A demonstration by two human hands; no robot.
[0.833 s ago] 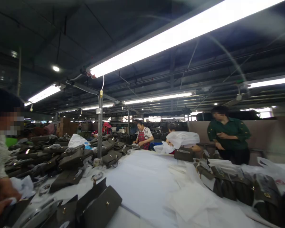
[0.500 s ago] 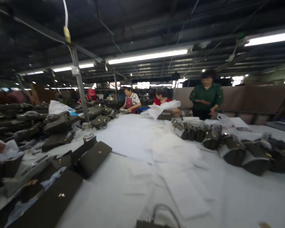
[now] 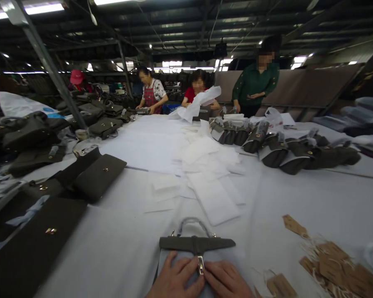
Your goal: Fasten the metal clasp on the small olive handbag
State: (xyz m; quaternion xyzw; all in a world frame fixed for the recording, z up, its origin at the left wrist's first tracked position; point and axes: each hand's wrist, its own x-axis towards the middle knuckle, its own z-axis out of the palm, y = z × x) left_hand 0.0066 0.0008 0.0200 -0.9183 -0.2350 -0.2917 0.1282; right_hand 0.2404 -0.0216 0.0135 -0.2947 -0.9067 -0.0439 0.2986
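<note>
Touching the gold-coloured clasp [image 3: 200, 265] from either side, the left hand [image 3: 177, 276] and the right hand [image 3: 226, 279] rested on a dark handbag [image 3: 177, 244] at the near edge of the view. The left hand's fingers were slightly parted, its forefinger and thumb close to the metal; the right hand's fingers lay close together, their tips just beside it. Whether either hand gripped the clasp or only pressed against it could not be told.

The handbag sat on the white-covered counter [image 3: 292, 186], its wrapped handle [image 3: 191, 219] arching up beyond the flap. To the right of the hands lay a heap of brown tags [image 3: 332, 265], with a single tag [image 3: 294, 226] just beyond it. Ahead of the handbag, loose white sheets [image 3: 216, 198] overlapped one another.

On the left, a large dark bag [image 3: 34, 252] showed a gold-coloured fitting, and a smaller open bag [image 3: 101, 176] stood beyond it. Wrapped bags [image 3: 272, 151] stood in a row on the far right side. Across the counter were a person in green [image 3: 256, 89], a person in red [image 3: 189, 96] behind crumpled white wrapping [image 3: 199, 103], and a person in a checked apron [image 3: 151, 95].
</note>
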